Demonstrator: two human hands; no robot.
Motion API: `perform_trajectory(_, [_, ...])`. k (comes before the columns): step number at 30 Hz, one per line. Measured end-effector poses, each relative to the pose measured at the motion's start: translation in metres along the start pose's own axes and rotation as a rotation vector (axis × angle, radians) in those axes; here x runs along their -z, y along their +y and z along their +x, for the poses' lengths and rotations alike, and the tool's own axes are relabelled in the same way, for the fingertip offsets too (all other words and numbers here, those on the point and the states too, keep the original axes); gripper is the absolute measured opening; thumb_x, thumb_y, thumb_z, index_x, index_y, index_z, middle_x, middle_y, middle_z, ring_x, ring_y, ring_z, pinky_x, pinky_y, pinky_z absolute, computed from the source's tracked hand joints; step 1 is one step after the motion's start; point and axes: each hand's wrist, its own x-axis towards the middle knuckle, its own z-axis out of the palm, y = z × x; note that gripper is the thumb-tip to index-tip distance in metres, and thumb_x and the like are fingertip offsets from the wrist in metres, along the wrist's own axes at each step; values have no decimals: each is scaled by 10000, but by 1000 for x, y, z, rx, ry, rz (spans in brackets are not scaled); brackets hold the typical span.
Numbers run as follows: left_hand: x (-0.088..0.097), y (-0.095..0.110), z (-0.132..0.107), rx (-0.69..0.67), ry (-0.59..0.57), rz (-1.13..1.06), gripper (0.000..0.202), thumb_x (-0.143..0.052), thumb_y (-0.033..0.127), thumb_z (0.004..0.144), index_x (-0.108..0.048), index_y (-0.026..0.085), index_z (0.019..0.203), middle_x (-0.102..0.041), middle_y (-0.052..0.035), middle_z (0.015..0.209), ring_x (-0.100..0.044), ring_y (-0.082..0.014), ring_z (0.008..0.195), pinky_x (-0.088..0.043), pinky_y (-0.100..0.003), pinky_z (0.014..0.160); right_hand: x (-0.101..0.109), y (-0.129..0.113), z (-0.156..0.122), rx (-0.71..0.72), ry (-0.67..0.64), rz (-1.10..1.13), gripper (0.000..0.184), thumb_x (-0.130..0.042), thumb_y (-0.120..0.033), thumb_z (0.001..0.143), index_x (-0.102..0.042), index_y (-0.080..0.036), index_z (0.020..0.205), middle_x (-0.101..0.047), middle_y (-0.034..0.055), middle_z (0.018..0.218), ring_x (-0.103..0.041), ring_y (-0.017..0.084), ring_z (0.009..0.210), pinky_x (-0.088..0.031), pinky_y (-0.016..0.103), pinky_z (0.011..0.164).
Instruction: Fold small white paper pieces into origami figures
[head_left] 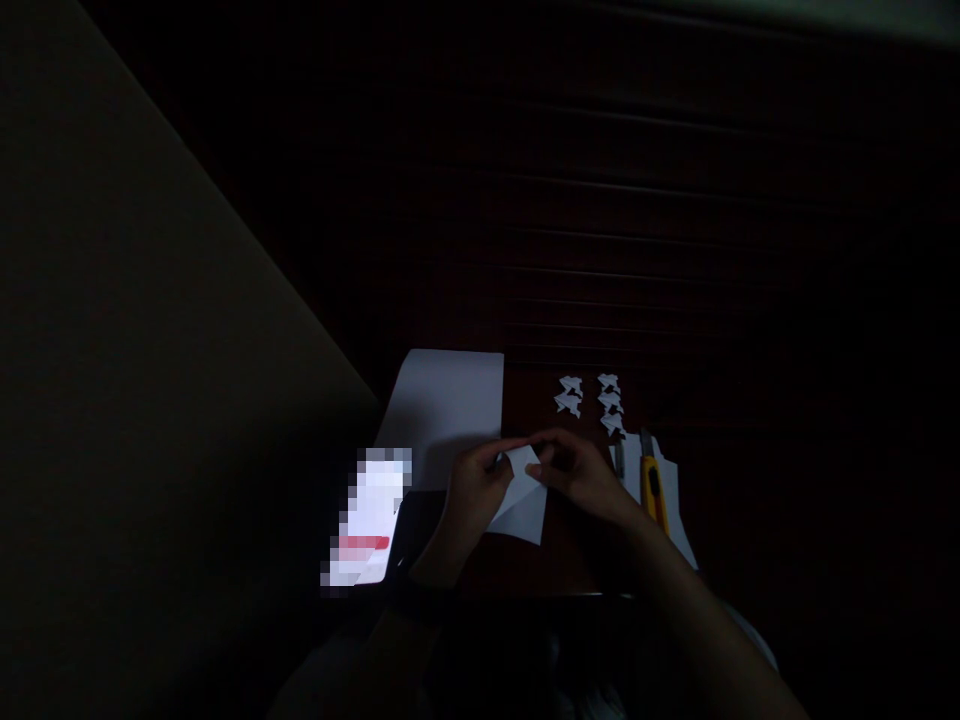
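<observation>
The scene is very dark. My left hand point(474, 484) and my right hand point(581, 473) meet over a small dark table, both pinching a small white piece of paper point(523, 464) between fingertips. A larger folded white sheet point(525, 516) lies just under and below the hands. Several small folded white paper figures point(590, 400) sit in two short columns just beyond my right hand.
A white sheet of paper point(450, 405) lies beyond my left hand. A yellow utility knife point(653, 484) rests on more paper to the right, with a pen-like item point(619, 458) beside it. A bright, blurred screen point(369, 520) glows at the left. A beige wall point(135, 400) fills the left side.
</observation>
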Motion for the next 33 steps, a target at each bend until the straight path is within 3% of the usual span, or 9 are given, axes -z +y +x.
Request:
perform_trajectory(6, [0,-8,1,-14,-45,-34,263,-599,145,716,-703,174,956,-705,-68,949,-645,-203,838,-495,-283,741,1,1,0,-21,58,49,334,-682,-311,712,-563,-208,1008,-572,-20,692,-523,133,631,-415,264,604])
perform_trajectory(12, [-1,-14,1,-23,-98,-44,350,-619,218,747,-644,175,1094,-683,-78,1018,-624,-221,909,-489,-308,789,1,-1,1,24,122,109,146,-669,-294,725,-601,-187,796,-596,8,748,-540,141,698,-416,264,645])
perform_trajectory(18, [-3,-9,-2,5,-142,-155,383,-589,225,782,-600,147,1156,-639,-99,1133,-614,-234,972,-491,-313,809,2,12,3,-99,119,274,179,-689,-286,712,-657,-180,853,-629,16,741,-548,127,656,-412,248,616])
perform_trajectory(27, [-4,-7,-1,22,-89,-153,282,-593,240,783,-667,157,1042,-699,-82,986,-658,-219,846,-522,-287,707,1,10,3,-108,62,226,233,-696,-315,694,-656,-190,886,-644,22,770,-574,142,670,-439,264,614])
perform_trajectory(33, [-3,-11,-1,50,-87,-200,339,-619,230,758,-641,142,1085,-689,-104,1010,-654,-230,882,-524,-308,744,1,5,3,-70,52,199,215,-703,-290,686,-655,-186,867,-642,14,761,-578,135,683,-441,248,613])
